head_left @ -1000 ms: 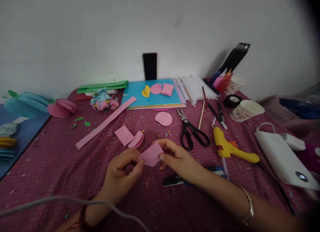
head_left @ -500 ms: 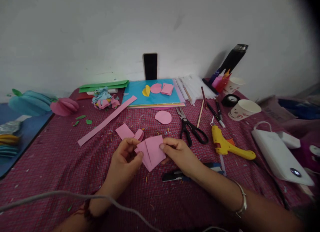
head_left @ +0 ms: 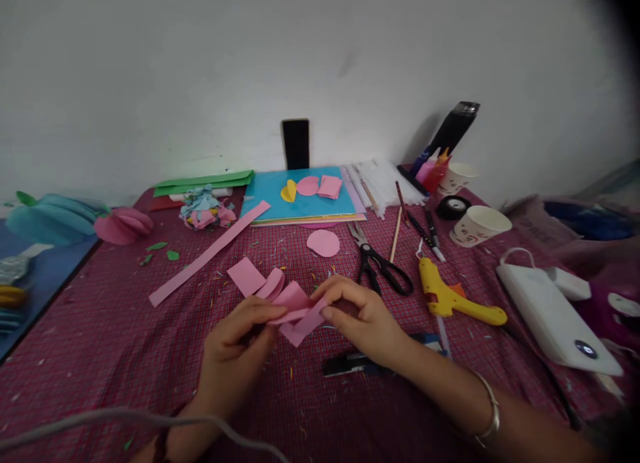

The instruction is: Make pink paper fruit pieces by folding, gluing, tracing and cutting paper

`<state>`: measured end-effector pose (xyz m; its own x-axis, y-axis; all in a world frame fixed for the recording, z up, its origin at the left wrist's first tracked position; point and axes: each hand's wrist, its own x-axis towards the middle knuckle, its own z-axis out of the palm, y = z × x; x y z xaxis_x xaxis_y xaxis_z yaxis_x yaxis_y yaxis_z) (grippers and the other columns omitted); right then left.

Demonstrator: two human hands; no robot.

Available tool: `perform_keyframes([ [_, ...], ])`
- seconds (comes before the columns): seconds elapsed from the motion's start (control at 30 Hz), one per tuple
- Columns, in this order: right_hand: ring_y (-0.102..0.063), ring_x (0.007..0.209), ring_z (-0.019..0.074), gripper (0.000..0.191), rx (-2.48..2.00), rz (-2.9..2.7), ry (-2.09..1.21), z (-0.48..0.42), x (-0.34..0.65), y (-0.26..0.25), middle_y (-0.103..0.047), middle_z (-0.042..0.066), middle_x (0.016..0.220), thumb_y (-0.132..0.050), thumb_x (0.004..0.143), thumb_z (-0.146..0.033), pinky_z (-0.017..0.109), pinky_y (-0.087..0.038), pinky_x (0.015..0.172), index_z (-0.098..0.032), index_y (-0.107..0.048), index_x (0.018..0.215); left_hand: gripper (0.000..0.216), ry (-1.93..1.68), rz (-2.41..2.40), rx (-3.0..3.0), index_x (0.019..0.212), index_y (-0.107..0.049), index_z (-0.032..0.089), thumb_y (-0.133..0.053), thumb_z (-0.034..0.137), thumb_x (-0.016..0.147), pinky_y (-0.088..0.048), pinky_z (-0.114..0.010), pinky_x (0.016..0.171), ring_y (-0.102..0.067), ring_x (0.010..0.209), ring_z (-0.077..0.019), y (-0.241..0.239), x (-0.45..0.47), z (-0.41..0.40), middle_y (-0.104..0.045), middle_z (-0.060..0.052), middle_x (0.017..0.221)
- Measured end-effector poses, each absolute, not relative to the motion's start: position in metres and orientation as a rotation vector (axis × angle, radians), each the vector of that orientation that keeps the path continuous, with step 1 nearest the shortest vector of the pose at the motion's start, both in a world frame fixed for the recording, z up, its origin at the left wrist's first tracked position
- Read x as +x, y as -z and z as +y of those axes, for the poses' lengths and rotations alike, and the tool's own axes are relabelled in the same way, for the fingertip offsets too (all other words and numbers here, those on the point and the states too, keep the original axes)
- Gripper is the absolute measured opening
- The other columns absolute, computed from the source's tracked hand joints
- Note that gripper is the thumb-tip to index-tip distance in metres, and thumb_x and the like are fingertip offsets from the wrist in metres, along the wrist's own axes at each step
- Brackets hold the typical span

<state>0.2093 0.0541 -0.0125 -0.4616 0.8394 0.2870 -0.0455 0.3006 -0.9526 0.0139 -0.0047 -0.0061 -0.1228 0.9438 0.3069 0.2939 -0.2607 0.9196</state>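
Pink paper pieces [head_left: 293, 302] are held over the cloth between both hands, bent and partly opened out. My left hand [head_left: 240, 346] pinches their left side between thumb and fingers. At the right edge my right hand [head_left: 363, 320] is closed, thumb and forefinger on the paper. Just beyond the left fingers lie a pink paper rectangle [head_left: 246, 276] and a curled pink strip [head_left: 273, 284]. A pink paper circle [head_left: 323, 243] rests farther back. Part of the paper is hidden behind the fingers.
Scissors [head_left: 375, 260], a yellow glue gun [head_left: 440, 293] and a white power bank [head_left: 555, 316] lie to the right. A dark cutter-like tool [head_left: 350, 364] sits under my right forearm. A long pink strip [head_left: 210, 253] lies left. A grey cable [head_left: 150, 418] crosses in front.
The pink paper has gone from lying fairly flat between my fingers to being bent and tilted, its layers spread. The whole view has shifted slightly.
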Motion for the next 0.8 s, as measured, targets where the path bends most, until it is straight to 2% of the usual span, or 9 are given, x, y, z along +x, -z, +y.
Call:
perform_keyframes([
  [0.1,-0.061,0.087,0.0171,0.008,-0.688,-1.825,-1.098,0.05,0.209,0.012,-0.067,0.005,0.09,-0.058,0.084,-0.015,0.034,-0.046,0.079,-0.02,-0.061,0.078,0.025,-1.409,1.414,1.575,0.082,-0.074,0.027,-0.063,0.006,0.073,-0.048,-0.022,0.059,-0.063,0.071,-0.0145,0.006,0.014,-0.005,-0.069,0.0,0.078],
  [0.23,-0.061,0.079,0.0168,0.01,-0.7,-1.863,-1.022,0.047,0.208,0.012,-0.066,0.003,0.08,-0.058,0.081,-0.011,0.033,-0.046,0.074,-0.02,-0.059,0.075,0.023,-1.393,1.4,1.65,0.08,-0.075,0.026,-0.066,0.007,0.07,-0.052,-0.025,0.065,-0.066,0.075,-0.0164,0.006,0.015,-0.006,-0.071,-0.001,0.079],
  [0.3,-0.058,0.072,0.0151,0.009,-0.77,-1.74,-1.122,0.049,0.209,0.012,-0.063,0.002,0.075,-0.059,0.08,-0.014,0.029,-0.045,0.067,-0.019,-0.057,0.072,0.021,-1.397,1.413,1.679,0.079,-0.075,0.026,-0.069,0.009,0.068,-0.054,-0.027,0.069,-0.067,0.078,-0.0177,0.006,0.014,-0.006,-0.073,-0.002,0.082],
  [0.37,-0.055,0.065,0.0125,0.004,-0.829,-1.514,-1.309,0.054,0.213,0.012,-0.059,-0.001,0.072,-0.06,0.08,-0.018,0.025,-0.043,0.06,-0.02,-0.057,0.079,0.019,-1.409,1.442,1.612,0.078,-0.075,0.026,-0.071,0.01,0.068,-0.054,-0.026,0.072,-0.067,0.08,-0.017,0.007,0.012,-0.006,-0.073,-0.001,0.082],
  [0.5,-0.054,0.065,0.0118,0.017,-0.816,-1.236,-1.589,0.066,0.223,0.012,-0.059,0.0,0.079,-0.056,0.082,-0.021,0.025,-0.043,0.061,-0.021,-0.057,0.099,0.031,-1.464,1.343,1.108,0.099,-0.067,0.031,-0.069,0.014,0.073,-0.051,-0.019,0.051,-0.061,0.056,-0.0085,0.009,0.012,0.0,-0.069,0.004,0.08],
  [0.57,-0.053,0.063,0.0121,0.009,-0.821,-1.345,-1.586,0.067,0.226,0.009,-0.057,-0.001,0.074,-0.051,0.082,-0.017,0.026,-0.043,0.06,-0.02,-0.059,0.088,0.031,-1.466,1.257,0.874,0.1,-0.066,0.029,-0.071,0.016,0.072,-0.048,-0.017,0.046,-0.056,0.05,-0.0065,0.009,0.014,0.004,-0.067,0.005,0.077],
  [0.63,-0.051,0.063,0.0127,0.014,-0.788,-1.567,-1.428,0.063,0.227,0.004,-0.053,-0.001,0.069,-0.047,0.079,-0.011,0.026,-0.042,0.06,-0.019,-0.056,0.073,0.02,-1.452,1.213,0.723,0.084,-0.068,0.023,-0.075,0.016,0.067,-0.052,-0.017,0.053,-0.059,0.057,-0.007,0.009,0.017,0.008,-0.066,0.005,0.075],
  [0.7,-0.055,0.073,0.0146,0.017,-0.7,-1.8,-1.186,0.057,0.226,0.0,-0.056,0.002,0.076,-0.045,0.074,-0.005,0.028,-0.044,0.066,-0.019,-0.054,0.069,0.014,-1.432,1.208,0.646,0.073,-0.068,0.019,-0.078,0.016,0.063,-0.053,-0.018,0.065,-0.062,0.068,-0.0082,0.009,0.019,0.01,-0.067,0.003,0.076],
  [0.8,-0.059,0.094,0.0178,0.023,-0.627,-2.076,-0.93,0.048,0.224,-0.001,-0.062,0.008,0.11,-0.044,0.067,0.001,0.031,-0.047,0.076,-0.019,-0.053,0.074,0.013,-1.418,1.219,0.671,0.074,-0.071,0.019,-0.078,0.018,0.064,-0.051,-0.017,0.071,-0.062,0.074,-0.0089,0.009,0.018,0.01,-0.068,0.002,0.076],
])
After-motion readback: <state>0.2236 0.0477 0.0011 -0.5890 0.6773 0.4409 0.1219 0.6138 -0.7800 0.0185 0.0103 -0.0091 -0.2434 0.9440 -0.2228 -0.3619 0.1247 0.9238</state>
